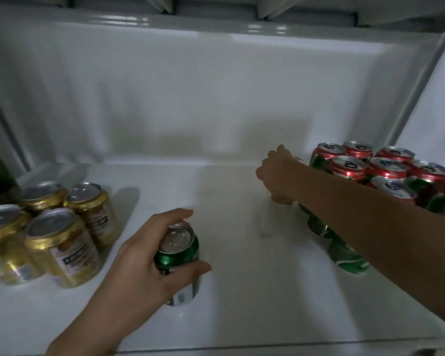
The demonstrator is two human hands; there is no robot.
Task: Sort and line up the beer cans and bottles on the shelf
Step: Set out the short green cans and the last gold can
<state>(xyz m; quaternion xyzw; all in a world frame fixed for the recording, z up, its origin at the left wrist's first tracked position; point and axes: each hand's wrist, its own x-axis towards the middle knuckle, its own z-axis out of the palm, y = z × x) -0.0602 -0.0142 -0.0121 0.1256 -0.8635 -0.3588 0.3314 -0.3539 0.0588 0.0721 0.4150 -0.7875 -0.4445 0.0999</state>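
Left hand (139, 263) wraps the upright green can (179, 255) near the shelf (242, 291) front edge, centre; the green-and-red group (385, 173) lies toward the back right corner. Right hand (278, 170) curls over something there (mostly hidden, can't name it).
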